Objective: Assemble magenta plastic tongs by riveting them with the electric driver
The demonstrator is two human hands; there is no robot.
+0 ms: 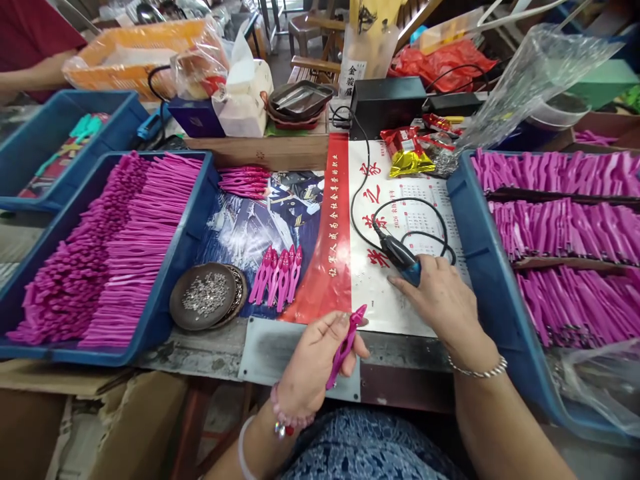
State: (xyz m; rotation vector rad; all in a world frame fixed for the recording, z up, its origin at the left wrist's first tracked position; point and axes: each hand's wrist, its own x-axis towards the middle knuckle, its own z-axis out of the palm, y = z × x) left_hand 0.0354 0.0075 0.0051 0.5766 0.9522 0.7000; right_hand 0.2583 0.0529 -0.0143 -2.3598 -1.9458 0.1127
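Note:
In my left hand [320, 357] is a slim magenta tool [345, 350], two-armed with a pointed tip, held upright between thumb and fingers; its exact kind is unclear. My right hand [443, 300] grips the blue end of a small corded electric screwdriver [400, 257], whose bit does not show. Several similar magenta tools [277, 275] lie in a row left of my left hand, with another bundle [245, 182] farther back. Beside the row, small metal parts [206, 295] fill a round dark dish [180, 310], which overlaps a second dish [241, 287] with dark contents.
A blue tub [207, 200] of magenta strips stands left; another blue tub [465, 220] holds rows of them right. The looped cord [353, 207] crosses the calendar sheet [425, 313]. Behind are a black box [387, 100] and snack packets [407, 153]. A person's arm [37, 73] shows far left.

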